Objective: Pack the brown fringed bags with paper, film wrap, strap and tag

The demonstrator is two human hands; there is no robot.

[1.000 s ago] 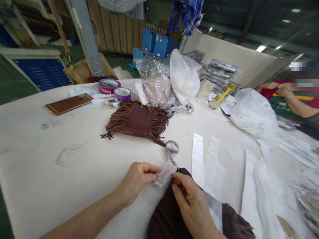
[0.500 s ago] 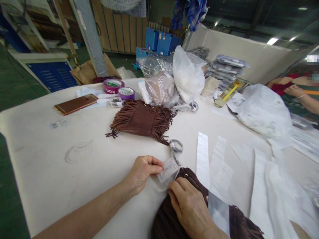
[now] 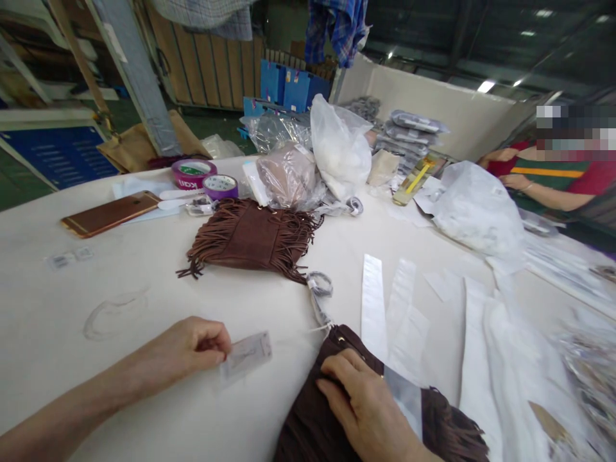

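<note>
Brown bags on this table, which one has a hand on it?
The nearer bag, at the picture's bottom edge: the right hand is on it. No hand touches the farther bag.

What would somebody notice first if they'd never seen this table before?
Probably the reddish-brown bag with shaggy fringe, lying near the middle of the white table. Closer to the camera, the left hand pinches a small clear plastic packet, while the right hand lies on a darker brown fringed item. Bright blue plaid cloth hangs at the top of the view.
</note>
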